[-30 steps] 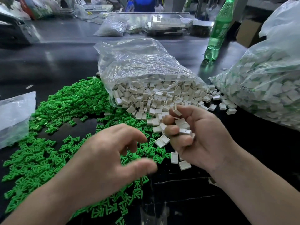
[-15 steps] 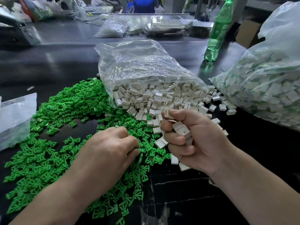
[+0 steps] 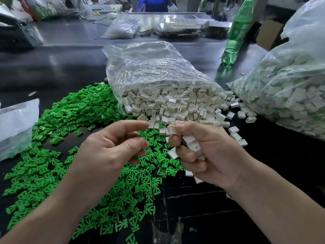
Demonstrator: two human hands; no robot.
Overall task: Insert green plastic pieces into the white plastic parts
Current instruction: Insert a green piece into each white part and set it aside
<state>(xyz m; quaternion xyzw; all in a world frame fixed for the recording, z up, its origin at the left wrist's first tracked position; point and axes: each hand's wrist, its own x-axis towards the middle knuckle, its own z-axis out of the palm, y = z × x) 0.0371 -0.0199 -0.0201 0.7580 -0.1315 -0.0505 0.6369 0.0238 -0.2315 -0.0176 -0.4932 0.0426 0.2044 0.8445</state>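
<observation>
A wide pile of green plastic pieces covers the black table at left and centre. White plastic parts spill from an open clear bag behind it. My right hand grips a handful of white parts, and its thumb and index finger hold one white part up at the fingertips. My left hand hovers over the green pile just left of that part. Its fingers curl against the thumb, pinching a small green piece that is mostly hidden.
A large closed bag of white-and-green parts fills the right side. A green bottle stands behind it. A flat plastic bag lies at the left edge. Boxes and more bags crowd the far table.
My left hand dipped into the green pile, then rose with its fingers pinched. My right hand kept its handful and turned one white part up to its fingertips.
</observation>
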